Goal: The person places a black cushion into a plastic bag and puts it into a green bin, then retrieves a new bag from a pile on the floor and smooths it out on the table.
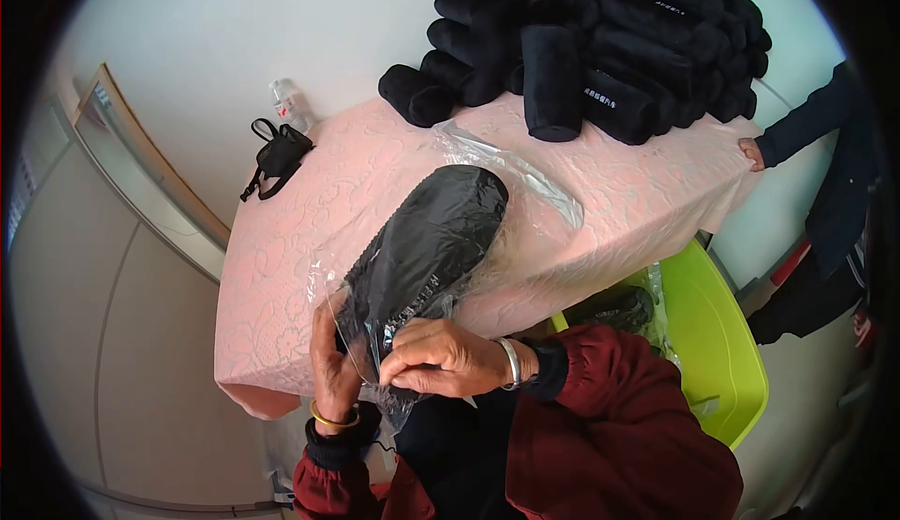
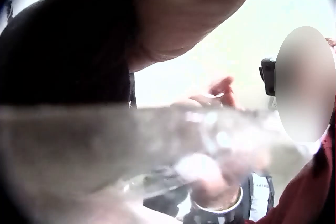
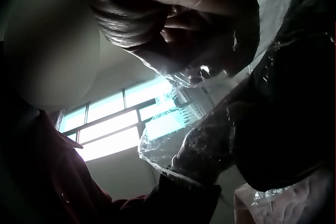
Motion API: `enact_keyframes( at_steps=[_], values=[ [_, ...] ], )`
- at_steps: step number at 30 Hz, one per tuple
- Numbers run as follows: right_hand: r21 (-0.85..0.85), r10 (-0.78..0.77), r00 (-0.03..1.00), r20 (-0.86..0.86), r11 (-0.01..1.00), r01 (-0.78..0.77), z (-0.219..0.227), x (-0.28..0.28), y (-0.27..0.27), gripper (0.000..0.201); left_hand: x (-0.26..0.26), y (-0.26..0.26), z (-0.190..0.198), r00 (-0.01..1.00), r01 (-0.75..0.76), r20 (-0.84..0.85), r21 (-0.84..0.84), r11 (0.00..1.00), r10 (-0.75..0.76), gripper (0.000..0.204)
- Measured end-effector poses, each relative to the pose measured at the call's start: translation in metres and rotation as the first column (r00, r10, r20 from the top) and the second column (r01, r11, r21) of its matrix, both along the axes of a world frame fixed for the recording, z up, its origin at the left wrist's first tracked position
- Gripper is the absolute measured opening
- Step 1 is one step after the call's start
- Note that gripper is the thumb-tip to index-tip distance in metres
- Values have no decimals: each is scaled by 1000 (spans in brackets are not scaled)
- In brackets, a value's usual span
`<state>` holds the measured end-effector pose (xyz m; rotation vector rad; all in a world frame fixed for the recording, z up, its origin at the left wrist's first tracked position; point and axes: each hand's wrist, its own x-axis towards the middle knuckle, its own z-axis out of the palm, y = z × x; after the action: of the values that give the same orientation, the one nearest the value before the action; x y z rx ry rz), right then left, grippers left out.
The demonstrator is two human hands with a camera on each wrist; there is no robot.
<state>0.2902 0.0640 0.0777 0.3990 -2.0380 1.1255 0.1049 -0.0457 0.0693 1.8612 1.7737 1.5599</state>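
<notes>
Black pillow: the long dark pillow [image 1: 422, 239] lies aslant over the front part of the desk [image 1: 272, 304], near end toward the person; whether it touches the cloth I cannot tell.
Clear bag: thin, crinkled plastic [image 1: 323, 276] around the pillow, bunched at the near end.
Left hand: this hand [image 1: 333, 356] grips the bag at the pillow's near left side, fingers bent and close in; their tips are partly hidden.
Right hand: the other hand [image 1: 441, 356] pinches the plastic at the near end, fingers curled and thumb drawn in, with almost no gap.
Wrists: a yellow bangle [image 1: 335, 419] on the left, a silver one [image 1: 510, 362] on the right, below dark red sleeves [image 1: 609, 398].
Desk: covered in pink patterned cloth; a loose clear sheet [image 1: 525, 173] spreads beyond the pillow.
Pile: many black pillows [image 1: 647, 51] stacked at the back, some with white lettering.
Back left: a small black pouch [image 1: 279, 154] beside a bottle [image 1: 289, 103].
Green bin: a tub [image 1: 736, 370] right of the person, holding a dark, plastic-wrapped thing [image 1: 619, 306].
Far right: another person's hand [image 1: 752, 152] at the desk's corner.
</notes>
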Motion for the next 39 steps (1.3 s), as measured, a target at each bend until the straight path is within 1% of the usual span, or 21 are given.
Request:
enact_keyframes(
  at_steps=[3,5,6,7,9,10,12,15,17,18,21,23,24,26,27,30,31,34,36,38,39],
  values=[
    [37,-4,995,102,999,0,10,21,3,22,-7,6,1,999,27,41,-39,999,-26,56],
    [120,-224,974,37,969,218,24,45,17,33,-1,3,7,975,70,213,-31,997,-62,59],
    [187,-343,939,-37,920,344,29,52,31,39,1,2,8,951,87,300,-25,996,-76,61],
    [242,-448,886,-117,853,463,34,58,45,46,4,2,5,949,83,307,-27,996,-70,61],
    [331,-589,804,-81,745,579,40,67,69,54,9,1,0,967,47,248,51,998,-58,67],
    [335,-582,809,-78,749,571,41,69,79,54,10,0,-3,975,29,216,92,995,-49,70],
    [428,-695,718,-32,640,639,44,71,99,61,12,-1,-16,982,14,188,51,999,-23,72],
    [497,-716,698,9,609,618,39,68,124,65,12,-4,-28,993,-1,119,-35,999,5,77],
    [524,-728,685,30,595,609,33,63,133,67,6,-10,-23,934,78,351,-28,997,-63,77],
    [536,-707,705,60,619,575,31,57,136,68,6,-11,-20,883,117,459,-18,993,-95,77],
    [556,-664,737,126,663,502,30,38,129,69,9,-6,-10,824,169,548,7,986,-145,78],
    [761,-661,735,151,552,341,26,25,98,71,12,-2,-10,788,193,593,18,981,-166,79],
    [761,-663,734,151,551,341,19,18,88,71,13,2,-13,789,191,591,28,981,-170,80],
    [712,-554,821,136,631,308,8,5,75,71,12,10,-16,792,191,582,52,980,-185,83],
    [712,-558,819,136,630,311,6,0,71,71,11,12,-17,791,195,581,52,980,-188,83],
    [653,-417,904,91,711,262,2,-7,61,72,12,11,-20,879,163,453,2,987,-146,85],
    [654,-415,905,93,711,259,4,-6,61,72,13,10,-20,878,161,456,2,987,-144,85],
    [608,-371,924,93,756,243,18,3,63,66,11,9,-17,793,218,573,49,975,-206,85],
    [570,-468,884,10,729,379,41,19,81,59,8,10,-18,809,190,552,78,979,-201,84],
    [495,-700,714,-9,617,612,51,38,108,56,4,11,-18,844,146,497,143,979,-199,83],
    [494,-763,644,-44,544,678,46,49,134,58,1,10,-20,845,134,500,143,981,-189,83]
  ],
)
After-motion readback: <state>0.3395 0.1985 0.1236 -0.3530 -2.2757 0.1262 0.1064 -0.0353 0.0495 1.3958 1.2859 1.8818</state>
